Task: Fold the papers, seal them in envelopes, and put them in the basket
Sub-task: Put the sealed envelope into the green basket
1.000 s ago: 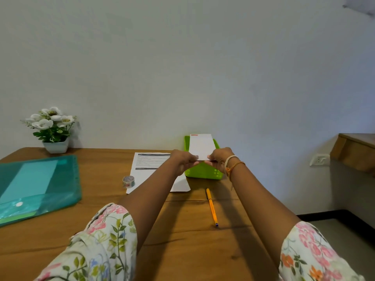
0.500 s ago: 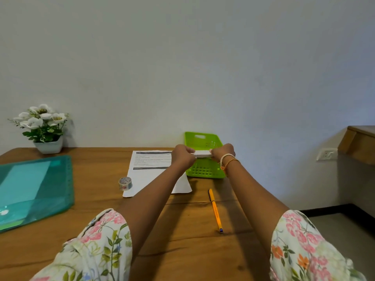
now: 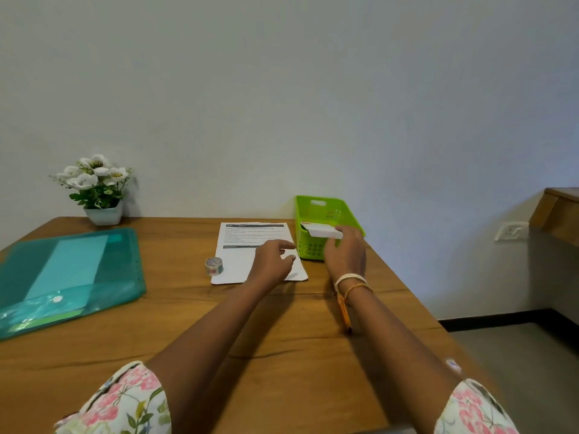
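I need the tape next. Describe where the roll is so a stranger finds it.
On the wooden table, find the printed sheet left of the green basket. The tape roll stands at its lower left corner, the only small round thing there.

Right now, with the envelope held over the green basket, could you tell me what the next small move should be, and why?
Probably let go: the right hand holds the white envelope just inside the green basket, over its near rim, so releasing it should drop it in. The left hand hovers open above the printed paper, seemingly ready to fold it next.
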`<state>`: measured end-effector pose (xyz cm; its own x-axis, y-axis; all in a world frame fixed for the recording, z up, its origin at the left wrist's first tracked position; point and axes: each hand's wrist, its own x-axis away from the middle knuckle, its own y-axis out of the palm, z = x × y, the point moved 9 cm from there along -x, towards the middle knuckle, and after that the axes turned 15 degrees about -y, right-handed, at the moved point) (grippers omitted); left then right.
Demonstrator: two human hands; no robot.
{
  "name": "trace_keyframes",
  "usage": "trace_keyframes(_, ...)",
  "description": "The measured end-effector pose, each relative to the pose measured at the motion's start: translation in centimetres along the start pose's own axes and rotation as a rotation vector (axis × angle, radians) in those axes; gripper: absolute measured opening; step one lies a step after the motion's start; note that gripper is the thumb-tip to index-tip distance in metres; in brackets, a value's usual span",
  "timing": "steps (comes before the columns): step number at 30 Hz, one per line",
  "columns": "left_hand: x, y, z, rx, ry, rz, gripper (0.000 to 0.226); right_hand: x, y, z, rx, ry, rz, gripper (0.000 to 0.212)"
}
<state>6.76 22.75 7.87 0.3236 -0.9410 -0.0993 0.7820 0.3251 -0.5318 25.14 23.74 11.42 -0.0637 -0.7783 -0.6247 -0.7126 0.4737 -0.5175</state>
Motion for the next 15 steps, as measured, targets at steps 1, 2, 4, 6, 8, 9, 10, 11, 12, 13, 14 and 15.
trace_keyframes(1, 0.4, -0.5, -0.8, -0.015, -0.002, 0.009, 0.029, 1.1, 0.4, -0.9, -0.004, -0.046, 0.005, 0.031)
trace_keyframes(2, 0.9, -1.2, -1.7, -0.027, -0.007, 0.023, 0.028, 2.3, 1.1, -1.7, -0.013, -0.083, -0.015, 0.029)
trace_keyframes(4, 1.9, -2.6, -3.5, -0.049, -0.016, 0.048, 0.027, 4.5, 3.2, -3.2, -0.041, -0.135, -0.097, 0.028)
trace_keyframes(6, 2.8, -4.1, -5.1, -0.063, -0.025, 0.063, 0.027, 6.5, 5.4, -4.4, -0.054, -0.154, -0.192, 0.026)
trace_keyframes(8, 3.7, -5.7, -6.5, -0.078, -0.025, 0.086, 0.027, 8.0, 7.2, -5.5, -0.050, -0.160, -0.257, 0.025)
trace_keyframes(9, 4.0, -6.6, -7.2, -0.085, -0.026, 0.104, 0.027, 8.6, 8.0, -6.1, -0.046, -0.166, -0.278, 0.026)
trace_keyframes(10, 4.3, -7.6, -7.8, -0.090, -0.031, 0.125, 0.026, 9.2, 8.7, -6.6, -0.038, -0.171, -0.294, 0.027)
trace_keyframes(11, 4.4, -8.4, -8.3, -0.089, -0.038, 0.144, 0.025, 9.6, 9.2, -7.1, -0.025, -0.175, -0.306, 0.028)
trace_keyframes(12, 4.5, -9.2, -9.1, -0.085, -0.053, 0.157, 0.025, 10.0, 9.8, -7.6, -0.012, -0.180, -0.318, 0.028)
trace_keyframes(13, 4.6, -9.9, -9.8, -0.082, -0.070, 0.162, 0.024, 10.3, 10.3, -8.0, 0.002, -0.192, -0.330, 0.028)
trace_keyframes(14, 4.6, -10.4, -10.6, -0.083, -0.090, 0.163, 0.023, 10.6, 10.8, -8.3, 0.017, -0.214, -0.345, 0.028)
trace_keyframes(15, 4.7, -10.7, -11.3, -0.090, -0.104, 0.162, 0.022, 10.8, 11.3, -8.7, 0.038, -0.249, -0.356, 0.027)
